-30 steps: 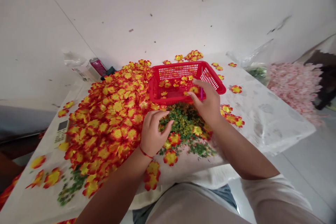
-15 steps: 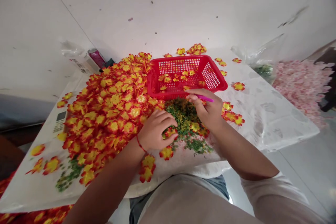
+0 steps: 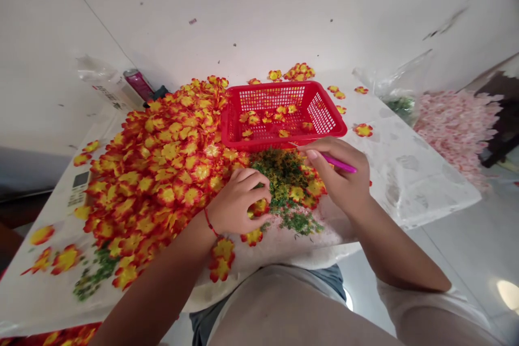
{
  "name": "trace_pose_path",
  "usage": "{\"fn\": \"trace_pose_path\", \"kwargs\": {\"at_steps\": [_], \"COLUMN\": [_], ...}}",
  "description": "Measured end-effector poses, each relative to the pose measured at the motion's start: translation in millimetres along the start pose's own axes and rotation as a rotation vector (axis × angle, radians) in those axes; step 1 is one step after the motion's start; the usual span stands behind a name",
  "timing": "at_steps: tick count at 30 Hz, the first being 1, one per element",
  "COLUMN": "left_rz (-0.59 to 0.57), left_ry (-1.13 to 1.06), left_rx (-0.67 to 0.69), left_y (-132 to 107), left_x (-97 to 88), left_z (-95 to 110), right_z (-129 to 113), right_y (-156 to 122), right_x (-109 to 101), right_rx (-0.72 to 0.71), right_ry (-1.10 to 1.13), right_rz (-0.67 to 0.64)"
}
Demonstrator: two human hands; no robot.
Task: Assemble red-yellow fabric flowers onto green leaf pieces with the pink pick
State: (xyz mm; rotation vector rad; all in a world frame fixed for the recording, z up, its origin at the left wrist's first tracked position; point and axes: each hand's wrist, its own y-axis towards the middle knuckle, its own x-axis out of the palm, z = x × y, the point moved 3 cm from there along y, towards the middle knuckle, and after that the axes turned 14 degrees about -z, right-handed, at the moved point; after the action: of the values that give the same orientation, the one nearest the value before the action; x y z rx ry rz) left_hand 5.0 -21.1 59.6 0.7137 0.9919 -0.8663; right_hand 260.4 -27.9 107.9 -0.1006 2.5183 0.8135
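Observation:
My left hand (image 3: pixel 239 200) is curled on the table, thumb and fingers around a red-and-yellow artificial flower (image 3: pixel 259 206), partly hidden by the fingers. In my right hand (image 3: pixel 340 167) is a tool with a pink handle (image 3: pixel 339 163); its thin tip points left, near the front rim of a red plastic basket (image 3: pixel 284 143). Between my hands lies a heap of small green artificial sprigs (image 3: pixel 279 175), with several flowers at its right side. A large pile of red-and-yellow flower heads (image 3: pixel 162 167) rises beside my left hand.
Several flower heads lie inside the basket. More loose ones, such as a single flower (image 3: pixel 363 130), are scattered over the white-covered table (image 3: pixel 421 184). A pink can (image 3: pixel 138 84) stands at the back left by the wall. Pale pink blossoms (image 3: pixel 458 124) are beyond the right edge.
My right hand has moved right and slightly down, away from the basket, with the pink-handled tool. My left hand's fingers have spread a little around the flower. The whole view has shifted slightly.

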Motion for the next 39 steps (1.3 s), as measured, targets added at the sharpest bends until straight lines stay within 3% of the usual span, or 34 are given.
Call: {"fn": "trace_pose_path", "kwargs": {"at_steps": [4, 7, 10, 16, 19, 22, 25, 29, 31, 34, 39], "left_rz": [0.169, 0.358, 0.470, 0.391, 0.336, 0.132, -0.049, -0.025, -0.019, -0.013, 0.013], "left_ry": [-0.067, -0.125, -0.137, 0.002, 0.042, 0.003, 0.060, 0.298, 0.364, 0.427, 0.386], "left_rx": [0.019, 0.053, 0.042, -0.081, -0.168, -0.250, -0.339, -0.347, -0.335, -0.334, -0.328], "left_y": [-4, -11, -17, -40, -65, -89, -109, -128, -134, -136, -117], "left_x": [-27.8, -56.7, -81.0, -109.9, -112.6, -87.9, -36.5, 31.3, 51.3, 58.5, 46.0], "left_z": [3, 9, 19, 38, 48, 63, 77, 79, 72, 58, 41], "right_z": [14, 18, 16, 11, 9, 10, 13, 20, 23, 26, 21], "right_y": [-19, -22, -22, -28, -34, -42, -51, -60, -63, -66, -70], "right_x": [-4, -5, -6, 0, 3, 4, 4, 7, 10, 14, 17], "right_rx": [0.125, 0.121, 0.100, 0.084, 0.052, 0.046, 0.054, 0.073, 0.091, 0.128, 0.113], "right_ry": [0.061, 0.013, -0.004, 0.007, -0.013, -0.023, 0.008, 0.030, 0.051, 0.094, 0.135], "right_rz": [0.000, -0.036, -0.057, -0.070, -0.071, -0.069, -0.076, -0.084, -0.067, -0.028, -0.011]}}
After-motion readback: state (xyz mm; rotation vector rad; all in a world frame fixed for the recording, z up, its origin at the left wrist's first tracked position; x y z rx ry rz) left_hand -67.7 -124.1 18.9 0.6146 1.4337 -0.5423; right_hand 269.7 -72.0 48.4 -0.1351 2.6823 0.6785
